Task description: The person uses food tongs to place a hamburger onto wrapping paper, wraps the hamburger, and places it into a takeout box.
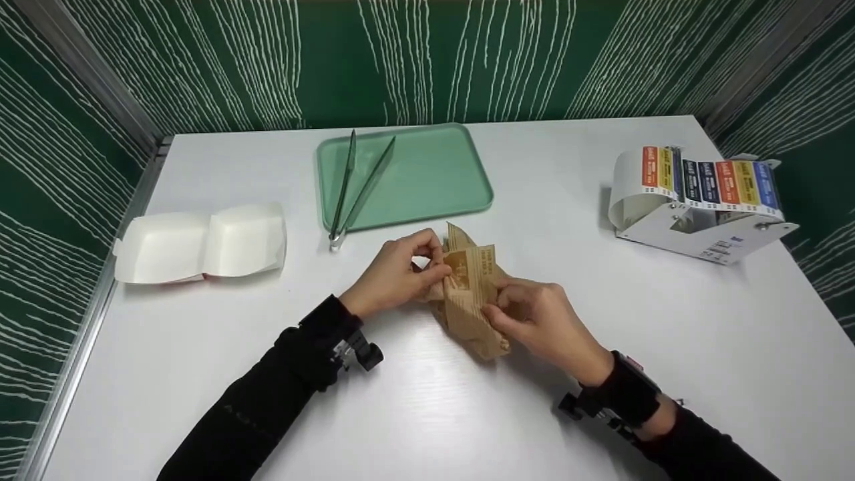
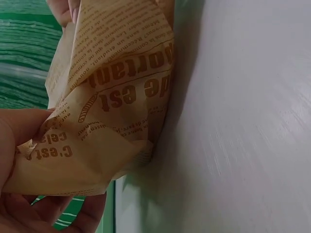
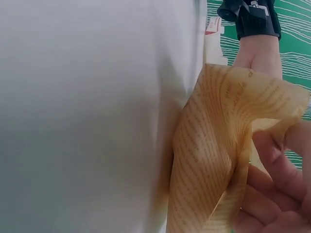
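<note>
Brown printed wrapping paper (image 1: 467, 294), folded into a loose bundle, stands on the white table between both hands; whatever it may enclose is hidden. My left hand (image 1: 404, 270) pinches the paper's left edge between thumb and fingers. On the other side, my right hand (image 1: 544, 321) pinches the right edge with thumb and index finger. The left wrist view gives a close look at the printed paper (image 2: 121, 97), with the left thumb (image 2: 24, 126) on its near side. In the right wrist view the paper (image 3: 209, 145) is creased and flares out at the top.
Behind the hands, a green tray (image 1: 427, 177) bears metal tongs (image 1: 344, 200) whose joined end overhangs its front edge. An opened white food box (image 1: 170, 247) lies at left. At right stands a white holder (image 1: 701, 234) with several colourful packets (image 1: 728, 180). Green walls surround the table.
</note>
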